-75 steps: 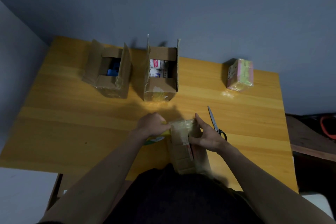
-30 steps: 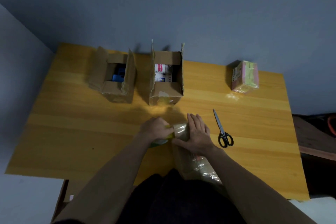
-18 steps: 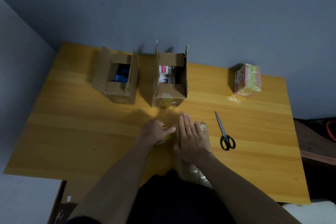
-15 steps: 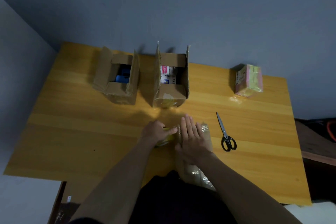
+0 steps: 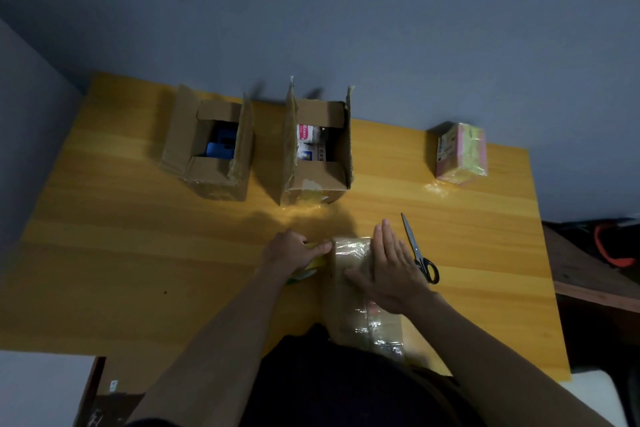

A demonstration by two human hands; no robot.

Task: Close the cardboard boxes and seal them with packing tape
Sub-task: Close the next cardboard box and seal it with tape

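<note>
At the desk's (image 5: pixel 104 253) near edge, the right hand (image 5: pixel 391 270) lies flat, fingers straight, pressing the taped box (image 5: pixel 349 253). The left hand (image 5: pixel 289 251) curls around the tape roll (image 5: pixel 311 265) against the box's left side.

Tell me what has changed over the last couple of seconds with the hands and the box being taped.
The right hand let go of its pinch on the taped brown cardboard box and now presses flat along the top, slid toward its right edge. The left hand still grips the yellow-cored tape roll. Black-handled scissors and both open boxes unmoved.
</note>
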